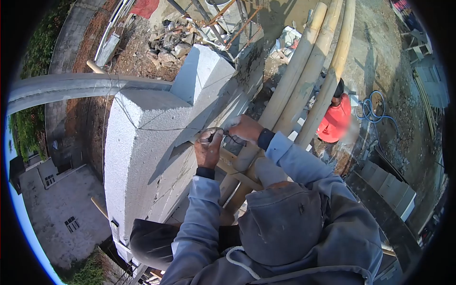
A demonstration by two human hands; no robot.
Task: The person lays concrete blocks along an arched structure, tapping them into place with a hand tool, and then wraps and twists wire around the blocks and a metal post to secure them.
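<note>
My left hand [207, 148] is closed in a pinch on a thin dark wire [164, 129], in front of the side of a white block wall. My right hand [244, 129] pinches the same wire just to the right, its fingertips close to the left hand's. From my fingers the wire runs left across the face of a white aerated block [149, 111] and bends round its corner. A second white block [202, 71] stands higher, behind the first. Short loops of wire show between and below my fingers; the exact ends are hidden.
Thick bamboo poles [297, 71] slope up to the right of my hands. A grey beam [85, 86] reaches the wall from the left. Far below, a person in a red top [335, 121] is near a blue hose [373, 111]. Rubble [173, 45] lies beyond the wall.
</note>
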